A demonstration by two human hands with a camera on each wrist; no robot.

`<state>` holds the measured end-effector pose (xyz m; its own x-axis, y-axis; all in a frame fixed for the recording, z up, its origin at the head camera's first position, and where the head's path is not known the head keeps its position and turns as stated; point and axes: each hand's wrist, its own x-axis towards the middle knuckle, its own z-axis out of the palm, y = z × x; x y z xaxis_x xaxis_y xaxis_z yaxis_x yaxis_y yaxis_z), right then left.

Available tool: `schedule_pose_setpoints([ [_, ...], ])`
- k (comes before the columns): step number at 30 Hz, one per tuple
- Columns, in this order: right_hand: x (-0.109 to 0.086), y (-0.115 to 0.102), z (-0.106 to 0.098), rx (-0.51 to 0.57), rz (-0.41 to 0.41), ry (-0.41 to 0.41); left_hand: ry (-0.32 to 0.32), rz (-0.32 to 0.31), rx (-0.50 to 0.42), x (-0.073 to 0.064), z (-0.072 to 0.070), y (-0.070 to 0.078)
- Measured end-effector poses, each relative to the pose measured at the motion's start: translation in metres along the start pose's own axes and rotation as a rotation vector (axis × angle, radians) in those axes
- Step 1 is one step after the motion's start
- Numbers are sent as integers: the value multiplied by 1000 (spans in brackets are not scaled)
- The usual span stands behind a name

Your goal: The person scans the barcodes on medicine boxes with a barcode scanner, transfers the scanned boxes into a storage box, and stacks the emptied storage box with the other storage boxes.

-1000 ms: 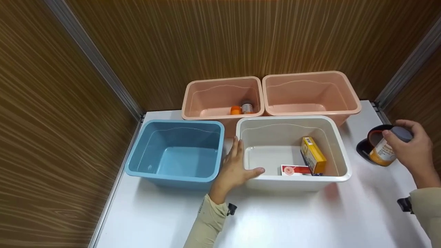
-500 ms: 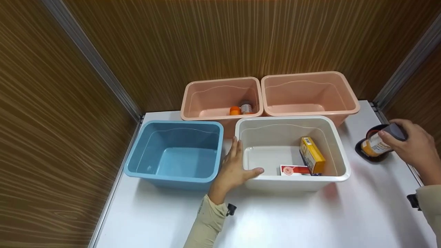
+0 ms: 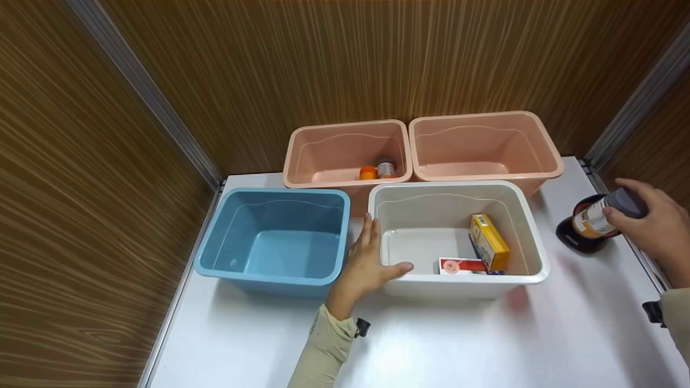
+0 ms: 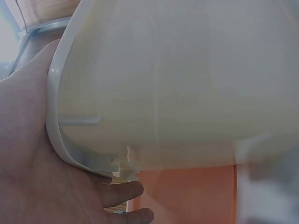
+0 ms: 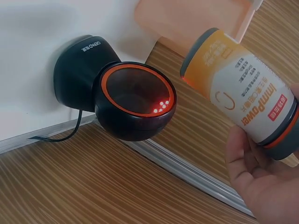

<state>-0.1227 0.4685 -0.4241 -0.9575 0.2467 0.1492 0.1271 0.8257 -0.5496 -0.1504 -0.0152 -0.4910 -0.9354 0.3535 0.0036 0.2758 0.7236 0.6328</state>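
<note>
At the right of the head view, my right hand (image 3: 655,226) grips a supplement bottle (image 3: 592,218) by its grey cap. The bottle has an orange base and a white label, and is tilted in front of a black barcode scanner (image 3: 577,241). Red lights glow in the scanner's round, orange-ringed window (image 5: 135,91) in the right wrist view, with the bottle beside it. My left hand (image 3: 366,269) rests on the front left corner of the white bin (image 3: 447,185), fingers straight along its side, thumb over the front rim. Inside the bin are a yellow box (image 3: 490,245) and a red-and-white box (image 3: 457,265).
A blue bin (image 3: 269,280) stands to the left. Behind are two pink bins; the left pink bin (image 3: 345,127) holds an orange-capped item (image 3: 367,172) and a grey-capped bottle (image 3: 385,168). The scanner's cable (image 5: 70,135) runs over the table edge. Wood-patterned panels enclose the table.
My right hand has shifted right with the bottle and turned it, first across the scanner and then slightly upward. The left hand and the bins stay as they were.
</note>
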Motion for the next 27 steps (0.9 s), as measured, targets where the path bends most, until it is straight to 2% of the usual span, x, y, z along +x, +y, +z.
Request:
schedule_pose_setpoints([
  [7, -1, 2, -1, -4, -7, 21, 1, 3, 5, -1, -1, 0],
  [10, 0, 2, 1, -8, 13, 17, 5, 10, 17, -2, -1, 1],
  [19, 2, 6, 8, 25, 132, -64, 7, 7, 11, -2, -1, 1],
  [27, 3, 11, 10, 47, 157, -135, 3, -5, 17, -1, -1, 2],
])
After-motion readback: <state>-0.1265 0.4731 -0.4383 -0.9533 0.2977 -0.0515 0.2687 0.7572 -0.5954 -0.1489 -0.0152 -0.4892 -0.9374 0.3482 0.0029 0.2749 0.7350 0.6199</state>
